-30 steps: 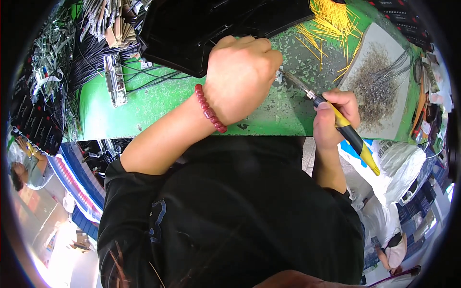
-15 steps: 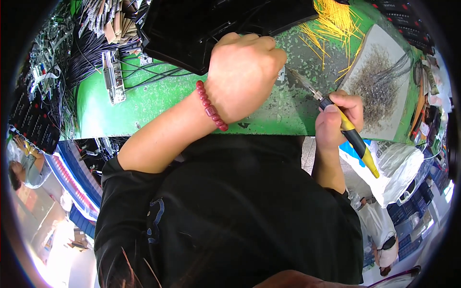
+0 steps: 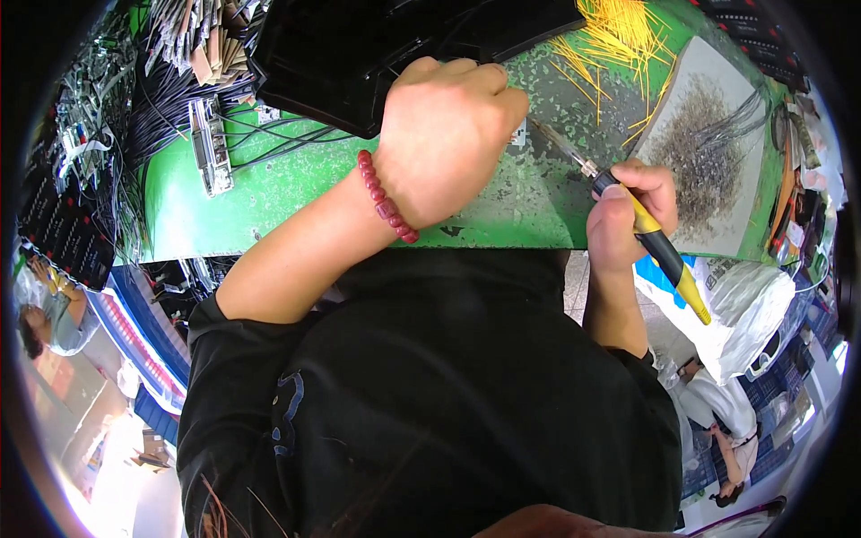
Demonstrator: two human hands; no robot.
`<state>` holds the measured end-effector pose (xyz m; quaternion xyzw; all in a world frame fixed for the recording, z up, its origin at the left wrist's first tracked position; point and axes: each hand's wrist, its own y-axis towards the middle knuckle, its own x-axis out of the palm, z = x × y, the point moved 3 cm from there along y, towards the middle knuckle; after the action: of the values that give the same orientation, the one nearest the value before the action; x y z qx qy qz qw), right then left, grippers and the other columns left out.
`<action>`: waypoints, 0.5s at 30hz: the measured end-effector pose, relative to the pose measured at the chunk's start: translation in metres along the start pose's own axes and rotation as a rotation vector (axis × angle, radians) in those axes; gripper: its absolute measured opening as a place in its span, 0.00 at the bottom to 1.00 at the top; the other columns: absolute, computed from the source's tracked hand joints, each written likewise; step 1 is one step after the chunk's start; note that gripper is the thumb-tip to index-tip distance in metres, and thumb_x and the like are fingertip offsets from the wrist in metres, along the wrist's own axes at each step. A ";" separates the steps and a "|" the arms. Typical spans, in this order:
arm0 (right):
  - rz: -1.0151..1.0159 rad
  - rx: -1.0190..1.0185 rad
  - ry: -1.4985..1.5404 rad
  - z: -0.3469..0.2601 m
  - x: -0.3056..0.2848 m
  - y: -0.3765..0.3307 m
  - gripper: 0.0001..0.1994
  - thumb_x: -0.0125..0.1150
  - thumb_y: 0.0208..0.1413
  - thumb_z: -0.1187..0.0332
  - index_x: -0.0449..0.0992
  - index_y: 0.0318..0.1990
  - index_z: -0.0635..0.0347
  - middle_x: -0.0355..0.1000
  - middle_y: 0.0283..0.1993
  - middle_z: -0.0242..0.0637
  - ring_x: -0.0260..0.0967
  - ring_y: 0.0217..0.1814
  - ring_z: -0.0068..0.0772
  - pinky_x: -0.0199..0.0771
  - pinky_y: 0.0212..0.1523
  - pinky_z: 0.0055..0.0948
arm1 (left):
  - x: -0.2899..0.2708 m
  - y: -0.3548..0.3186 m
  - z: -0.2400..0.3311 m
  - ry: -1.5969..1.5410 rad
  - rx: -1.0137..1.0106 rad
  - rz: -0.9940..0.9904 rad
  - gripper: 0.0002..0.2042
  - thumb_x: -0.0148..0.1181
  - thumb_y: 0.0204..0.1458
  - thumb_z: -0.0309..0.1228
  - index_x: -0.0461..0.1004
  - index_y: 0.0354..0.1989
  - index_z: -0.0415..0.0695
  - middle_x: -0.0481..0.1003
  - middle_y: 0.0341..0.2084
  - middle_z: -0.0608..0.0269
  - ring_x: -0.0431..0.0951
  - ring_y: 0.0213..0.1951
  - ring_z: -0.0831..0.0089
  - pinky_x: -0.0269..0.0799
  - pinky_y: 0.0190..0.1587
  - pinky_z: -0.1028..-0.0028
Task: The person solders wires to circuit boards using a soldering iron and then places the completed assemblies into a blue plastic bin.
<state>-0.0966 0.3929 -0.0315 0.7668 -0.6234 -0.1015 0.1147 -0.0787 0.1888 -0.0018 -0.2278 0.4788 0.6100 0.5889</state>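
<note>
My right hand (image 3: 632, 211) grips a yellow-and-black soldering iron (image 3: 662, 255), whose metal tip points up and left toward my other hand. Above the middle of the bench, my left hand (image 3: 448, 143) is closed with its back to the view, a red bead bracelet (image 3: 386, 204) at its wrist. Its fingertips are hidden, and what they hold cannot be made out. Just right of these knuckles a small pale metal piece (image 3: 519, 134) shows. A black tray-like casing (image 3: 332, 63) lies beyond the left hand.
Yellow thin wires (image 3: 628, 36) lie at the back right, beside a grey board (image 3: 686, 108) covered in dark scraps. On the left are black cables (image 3: 170, 117), a metal clamp-like fixture (image 3: 210, 148) and stacked strips (image 3: 211, 45). The green worktop (image 3: 269, 202) has a curved-looking near edge. Other people sit in the background.
My left hand has shifted slightly left. The soldering iron tip has moved a little up and left, still directed at that hand.
</note>
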 end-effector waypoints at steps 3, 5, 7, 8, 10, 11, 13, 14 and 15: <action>-0.004 0.005 0.001 0.000 0.000 0.000 0.11 0.65 0.51 0.68 0.69 0.33 0.64 0.61 0.23 0.26 0.52 0.23 0.14 0.48 0.25 0.18 | 0.000 -0.001 0.001 0.042 0.023 -0.001 0.05 0.64 0.38 0.25 0.73 0.21 0.46 0.70 0.21 0.65 0.74 0.28 0.65 0.68 0.31 0.68; -0.011 0.011 -0.001 0.001 0.000 0.000 0.11 0.65 0.51 0.69 0.70 0.33 0.64 0.62 0.24 0.26 0.52 0.24 0.14 0.50 0.26 0.18 | -0.001 -0.001 0.000 0.031 0.013 -0.014 0.04 0.64 0.39 0.25 0.73 0.22 0.46 0.70 0.21 0.66 0.74 0.29 0.65 0.68 0.32 0.68; -0.005 0.046 -0.013 0.001 0.000 -0.001 0.10 0.65 0.50 0.70 0.70 0.34 0.65 0.64 0.26 0.27 0.55 0.25 0.14 0.54 0.27 0.17 | -0.001 0.000 0.000 0.029 0.014 -0.022 0.04 0.64 0.39 0.25 0.73 0.22 0.46 0.70 0.21 0.66 0.74 0.29 0.65 0.68 0.32 0.68; -0.004 0.047 -0.014 0.001 -0.001 -0.001 0.10 0.65 0.50 0.70 0.70 0.34 0.65 0.64 0.26 0.27 0.55 0.25 0.14 0.54 0.27 0.17 | 0.000 0.000 0.000 0.030 0.014 -0.030 0.04 0.64 0.39 0.25 0.74 0.22 0.46 0.70 0.21 0.66 0.74 0.29 0.65 0.68 0.32 0.68; -0.023 0.050 -0.020 0.002 -0.001 0.000 0.09 0.65 0.49 0.71 0.71 0.34 0.64 0.66 0.27 0.28 0.57 0.26 0.15 0.56 0.28 0.17 | -0.001 0.001 0.000 0.032 0.009 -0.035 0.04 0.64 0.39 0.25 0.74 0.22 0.45 0.70 0.21 0.66 0.74 0.29 0.65 0.68 0.32 0.68; -0.025 0.050 -0.019 0.001 -0.001 0.000 0.09 0.65 0.49 0.71 0.71 0.34 0.64 0.66 0.27 0.28 0.57 0.26 0.15 0.56 0.28 0.17 | -0.001 0.001 0.000 0.033 0.006 -0.041 0.04 0.64 0.39 0.25 0.74 0.22 0.45 0.70 0.21 0.66 0.74 0.29 0.65 0.68 0.32 0.68; -0.052 0.071 -0.026 0.001 -0.001 0.000 0.09 0.65 0.49 0.71 0.71 0.34 0.64 0.66 0.28 0.28 0.58 0.27 0.15 0.56 0.28 0.17 | -0.002 0.001 0.000 0.034 0.004 -0.043 0.04 0.64 0.39 0.25 0.74 0.22 0.45 0.70 0.21 0.66 0.74 0.29 0.65 0.68 0.32 0.68; -0.052 0.071 -0.027 0.001 0.000 0.001 0.09 0.65 0.49 0.71 0.71 0.34 0.64 0.66 0.28 0.28 0.58 0.27 0.15 0.56 0.28 0.17 | -0.002 0.001 0.000 0.036 0.002 -0.044 0.04 0.64 0.39 0.25 0.74 0.22 0.45 0.70 0.21 0.66 0.75 0.29 0.65 0.68 0.32 0.68; -0.055 0.089 -0.037 0.001 0.000 0.001 0.09 0.65 0.49 0.71 0.71 0.34 0.64 0.66 0.28 0.28 0.57 0.27 0.14 0.56 0.28 0.17 | -0.001 0.001 0.000 0.034 0.003 -0.045 0.04 0.64 0.39 0.25 0.74 0.22 0.45 0.70 0.21 0.66 0.75 0.29 0.65 0.68 0.32 0.68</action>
<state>-0.0973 0.3926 -0.0320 0.7859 -0.6080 -0.0909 0.0664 -0.0794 0.1885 -0.0005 -0.2478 0.4843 0.5921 0.5946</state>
